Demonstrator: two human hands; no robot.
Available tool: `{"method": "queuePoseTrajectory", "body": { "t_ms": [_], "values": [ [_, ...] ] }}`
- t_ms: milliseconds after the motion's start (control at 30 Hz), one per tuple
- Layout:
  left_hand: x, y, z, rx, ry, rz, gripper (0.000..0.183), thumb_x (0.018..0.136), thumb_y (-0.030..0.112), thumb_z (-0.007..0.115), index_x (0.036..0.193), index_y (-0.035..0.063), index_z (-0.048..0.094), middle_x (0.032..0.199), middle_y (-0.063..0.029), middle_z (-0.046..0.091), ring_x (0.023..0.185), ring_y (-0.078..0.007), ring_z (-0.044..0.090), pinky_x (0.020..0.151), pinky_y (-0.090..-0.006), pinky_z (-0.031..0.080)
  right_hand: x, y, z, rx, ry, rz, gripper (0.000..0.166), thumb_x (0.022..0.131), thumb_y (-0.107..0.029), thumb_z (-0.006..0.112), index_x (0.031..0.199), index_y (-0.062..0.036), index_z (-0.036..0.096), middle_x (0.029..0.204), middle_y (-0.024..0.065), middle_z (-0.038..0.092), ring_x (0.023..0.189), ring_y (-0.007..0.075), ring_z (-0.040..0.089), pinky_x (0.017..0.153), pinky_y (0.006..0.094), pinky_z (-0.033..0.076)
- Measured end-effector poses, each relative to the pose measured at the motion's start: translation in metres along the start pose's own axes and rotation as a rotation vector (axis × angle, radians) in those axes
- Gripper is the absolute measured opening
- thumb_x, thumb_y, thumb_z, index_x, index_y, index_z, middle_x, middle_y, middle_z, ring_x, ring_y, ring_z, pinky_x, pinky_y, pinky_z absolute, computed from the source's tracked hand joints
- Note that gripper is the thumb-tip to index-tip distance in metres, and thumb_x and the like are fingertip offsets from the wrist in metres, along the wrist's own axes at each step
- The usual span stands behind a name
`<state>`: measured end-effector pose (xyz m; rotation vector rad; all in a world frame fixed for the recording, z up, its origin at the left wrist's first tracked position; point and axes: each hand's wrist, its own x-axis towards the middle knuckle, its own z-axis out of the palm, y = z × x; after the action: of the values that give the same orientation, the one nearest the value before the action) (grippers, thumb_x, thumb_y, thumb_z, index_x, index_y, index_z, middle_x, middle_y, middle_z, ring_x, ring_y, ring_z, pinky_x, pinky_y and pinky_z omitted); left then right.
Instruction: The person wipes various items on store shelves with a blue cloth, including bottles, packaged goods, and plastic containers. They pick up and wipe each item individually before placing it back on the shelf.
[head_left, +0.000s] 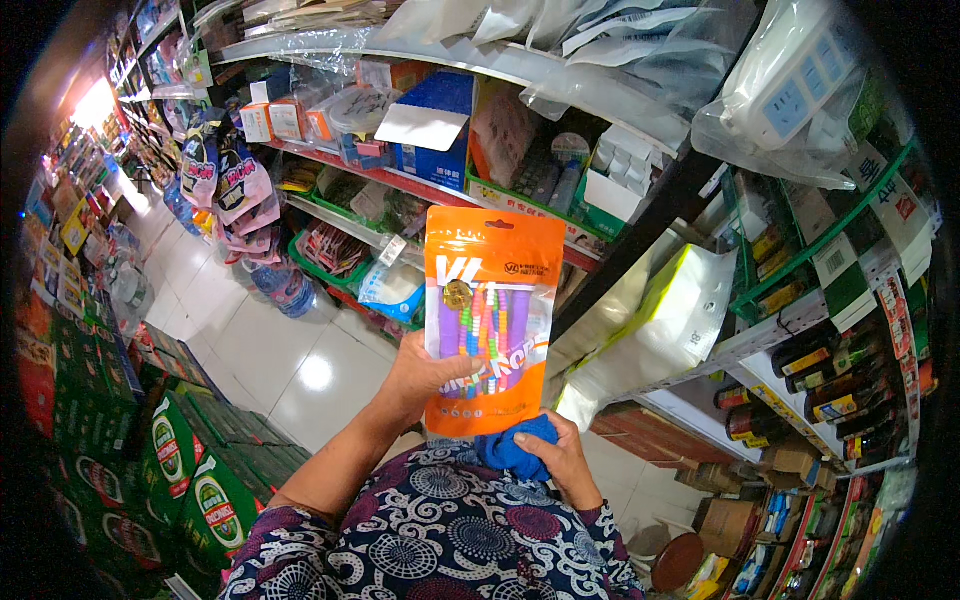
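Note:
An orange pouch (491, 322) with a hang hole is held upright before my chest. Through its clear window show purple handles and strings of coloured beads, seemingly a beaded jump rope. My left hand (424, 375) grips the pouch's left edge, thumb across the front and fingers hidden behind. Below the pouch's lower right corner, my right hand (559, 454) is closed around a crumpled blue cloth (517, 448). The cloth lies close against the pouch's bottom edge; whether the right fingers also touch the pouch, I cannot tell.
Ahead, shelves carry a blue carton (435, 131) and green baskets (330, 259). A bagged power strip (795, 97) hangs at upper right, above shelved bottles (817, 405). Green beer cartons (202, 480) are stacked at left beside the tiled floor (300, 375). A round stool (677, 561) stands at lower right.

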<state>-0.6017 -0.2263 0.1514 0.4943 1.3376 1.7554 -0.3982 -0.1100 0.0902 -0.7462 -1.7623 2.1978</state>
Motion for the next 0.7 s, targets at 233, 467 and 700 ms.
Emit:
{"method": "queuePoseTrajectory", "body": {
  "t_ms": [233,467,700],
  "values": [
    [0.004,-0.007,0.004,0.065,-0.145,0.031,0.053,0.076,0.015,0.071,0.123,0.0006,0.05,0.113,-0.0084,0.061,0.102,-0.0166,0.058,0.091,-0.0326,0.045,0.009,-0.004,-0.002,0.243,0.087,0.002,0.024,0.078,-0.006,0.068,0.1,-0.0014,0.061,0.089,0.0033,0.064,0.079,0.0102,0.06,0.073,0.0246,0.049],
    [0.001,-0.016,0.004,-0.039,-0.133,0.12,0.048,0.079,0.008,0.066,0.123,0.0002,0.048,0.113,-0.0071,0.06,0.098,-0.0131,0.057,0.088,-0.0307,0.047,0.013,-0.017,-0.001,0.194,0.082,-0.026,0.026,0.078,-0.007,0.069,0.102,-0.001,0.061,0.09,0.0041,0.064,0.08,0.0101,0.059,0.074,0.0244,0.049],
    [-0.005,-0.015,0.005,0.283,0.074,0.254,0.039,0.08,0.011,0.067,0.114,-0.0027,0.054,0.099,-0.0096,0.065,0.085,-0.0135,0.062,0.076,-0.0314,0.051,0.004,-0.045,-0.009,-0.129,0.329,-0.24,0.027,0.076,-0.009,0.069,0.1,-0.0015,0.059,0.092,0.0056,0.063,0.083,0.0127,0.059,0.076,0.0265,0.048]
  ]
}}
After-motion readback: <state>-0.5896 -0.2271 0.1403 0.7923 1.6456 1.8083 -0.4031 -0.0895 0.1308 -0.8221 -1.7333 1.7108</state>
